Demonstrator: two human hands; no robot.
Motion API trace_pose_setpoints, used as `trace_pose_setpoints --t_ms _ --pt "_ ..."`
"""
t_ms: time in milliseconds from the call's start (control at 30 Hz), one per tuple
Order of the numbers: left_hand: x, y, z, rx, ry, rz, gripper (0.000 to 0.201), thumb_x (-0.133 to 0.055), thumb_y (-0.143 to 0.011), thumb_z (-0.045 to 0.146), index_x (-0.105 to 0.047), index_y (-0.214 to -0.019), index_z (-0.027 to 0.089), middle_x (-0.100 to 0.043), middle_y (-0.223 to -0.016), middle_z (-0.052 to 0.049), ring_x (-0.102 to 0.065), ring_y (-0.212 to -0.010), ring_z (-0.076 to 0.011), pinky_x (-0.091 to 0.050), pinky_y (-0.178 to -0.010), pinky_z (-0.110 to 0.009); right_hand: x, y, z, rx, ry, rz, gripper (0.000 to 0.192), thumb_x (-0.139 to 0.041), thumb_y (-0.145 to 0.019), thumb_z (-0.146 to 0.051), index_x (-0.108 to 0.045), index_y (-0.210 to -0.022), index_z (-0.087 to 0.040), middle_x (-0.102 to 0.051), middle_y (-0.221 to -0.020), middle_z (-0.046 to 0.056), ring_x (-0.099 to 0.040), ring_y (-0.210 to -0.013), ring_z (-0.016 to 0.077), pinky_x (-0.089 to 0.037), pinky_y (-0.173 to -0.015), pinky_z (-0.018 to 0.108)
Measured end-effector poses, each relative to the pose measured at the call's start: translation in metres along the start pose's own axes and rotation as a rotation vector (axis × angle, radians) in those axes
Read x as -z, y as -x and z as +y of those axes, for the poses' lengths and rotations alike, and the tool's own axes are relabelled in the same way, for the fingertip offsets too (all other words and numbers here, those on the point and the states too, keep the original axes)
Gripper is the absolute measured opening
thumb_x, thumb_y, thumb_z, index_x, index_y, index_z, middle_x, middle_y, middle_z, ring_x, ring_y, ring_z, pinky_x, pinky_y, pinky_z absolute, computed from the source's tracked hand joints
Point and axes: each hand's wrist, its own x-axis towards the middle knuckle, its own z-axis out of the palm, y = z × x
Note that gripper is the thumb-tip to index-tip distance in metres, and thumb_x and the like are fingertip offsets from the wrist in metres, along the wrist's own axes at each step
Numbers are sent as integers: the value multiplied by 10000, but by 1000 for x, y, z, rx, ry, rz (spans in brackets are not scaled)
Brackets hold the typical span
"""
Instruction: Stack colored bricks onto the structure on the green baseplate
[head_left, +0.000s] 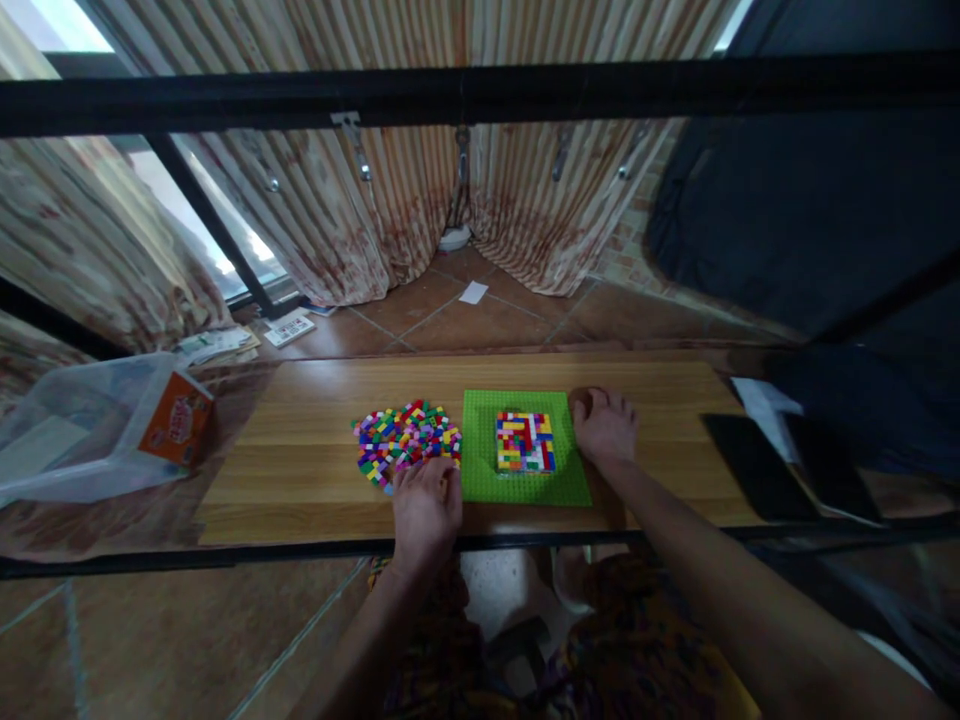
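Between the two hands, a green studded baseplate (480, 490) lies flat on the wooden counter (300, 440), and on it sits a square block of bricks (525, 443) in mixed colours: red, yellow, white, blue, orange and green. The left hand (429, 505) is bent over the near side of a heap of loose bricks (409, 435), just beside the baseplate's left edge. Its fingers are curled and point down; whether they pinch a brick I cannot tell. The right hand (606, 428) rests by the baseplate's right edge, its fingers bent inward and its thumb side toward the green surface; whether it grips the edge or holds anything I cannot tell.

Well to the left of the left hand stands a clear plastic tub (82, 445) with an orange label (176, 418). To the right of the right hand, a dark flat panel (757, 467) lies at the counter's end, with a second dark panel (829, 465) beyond it and white paper (769, 410) between their far ends. Ahead of both hands, past the counter, striped curtains (420, 210) hang down to a brown tiled floor (420, 310), where a small white sheet (473, 292) lies. Across the view above them runs a black bar (405, 98).
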Motion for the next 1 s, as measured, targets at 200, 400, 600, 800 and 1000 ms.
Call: trace_pose_setpoints --t_ms 200,400,600,800,1000 --pt "-6 -44 27 -40 173 -5 155 -506 -913 226 -660 -906 206 -724 -844 -24 -644 -823 -198 -428 -866 -363 3 0 -1 6 -7 -8 454 -379 -935 -366 -581 -1259 -119 -572 -1300 181 -487 -1140 317 -331 -960 439" --pt "-22 -75 40 -79 186 -82 125 -569 -885 217 -693 -888 223 -729 -902 -28 -637 -906 -208 -416 -888 -365 4 -1 -2 12 22 -19 447 -381 -943 -364 -571 -1266 -119 -560 -1311 186 -482 -1155 314 -330 -961 431" --pt "-28 -87 41 -127 195 -160 125 -593 -873 227 -718 -880 237 -724 -966 -28 -617 -960 -211 -414 -913 -368 1 -1 -1 1 -4 -9 438 -392 -935 -358 -575 -1258 -126 -569 -1307 176 -478 -1153 312 -321 -965 435" --pt "-27 -97 42 -129 243 -251 131 -609 -833 183 -731 -850 227 -725 -973 -32 -629 -959 -197 -442 -916 -350 2 -1 -1 5 9 -18 441 -386 -939 -359 -571 -1265 -127 -564 -1319 175 -476 -1164 314 -318 -972 438" --pt "-23 -104 45 -81 236 -340 143 -604 -809 188 -739 -840 223 -734 -955 -29 -648 -935 -193 -469 -893 -333 3 -1 -1 -1 4 -16 444 -389 -938 -365 -575 -1263 -126 -571 -1313 172 -483 -1156 318 -320 -974 441"
